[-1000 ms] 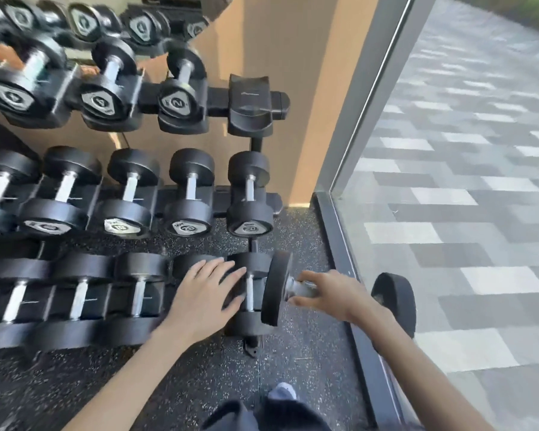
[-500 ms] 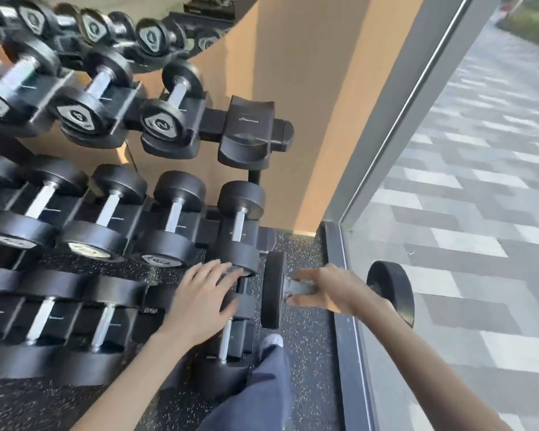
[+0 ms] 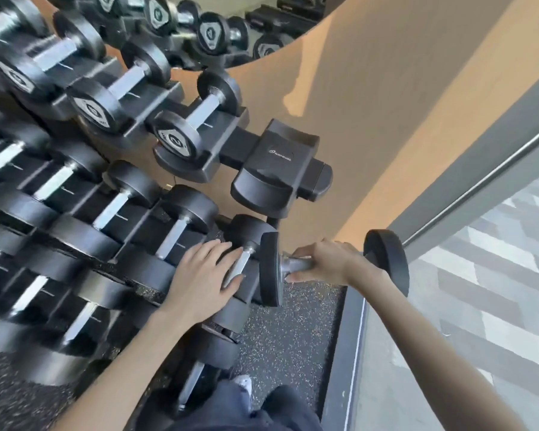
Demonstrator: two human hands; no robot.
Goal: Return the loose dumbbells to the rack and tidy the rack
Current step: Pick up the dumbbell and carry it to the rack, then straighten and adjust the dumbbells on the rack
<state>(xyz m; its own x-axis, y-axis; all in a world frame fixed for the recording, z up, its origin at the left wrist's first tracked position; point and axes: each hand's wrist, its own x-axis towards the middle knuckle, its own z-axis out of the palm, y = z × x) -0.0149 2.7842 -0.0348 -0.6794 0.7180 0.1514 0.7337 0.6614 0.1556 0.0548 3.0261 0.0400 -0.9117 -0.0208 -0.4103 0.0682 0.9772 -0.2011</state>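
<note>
- We read a large "2" on the silver end label of the small black dumbbell with a steel handle (image 3: 196,122) that lies in the last filled cradle of the top tier of the black three-tier rack (image 3: 231,150).
- The neighbouring top-tier dumbbell (image 3: 106,98) carries a similar silver badge, but we cannot make out its figure through the blur.
- The empty black plastic cradle (image 3: 277,163) at the right end of the top tier bears a small white logo with a line of lettering too fine for us to read.
- Badges on the dumbbells reflected in the round mirror (image 3: 212,32) above are unreadable too.
- Our right hand (image 3: 330,262) is closed in a full fist around the knurled steel handle of a loose black round-headed dumbbell (image 3: 271,269), holding it level in the air just beside the rack's right end, above the speckled black rubber floor (image 3: 293,321).
- Its inner head sits next to the end dumbbell of the middle tier (image 3: 246,241); the outer head stands out toward the grey window frame (image 3: 479,194).
- Our left hand (image 3: 203,278) lies flat, fingers (image 3: 227,253) extended and slightly spread, holding nothing; the fingertips rest on that middle-tier end dumbbell near its steel handle.
</note>
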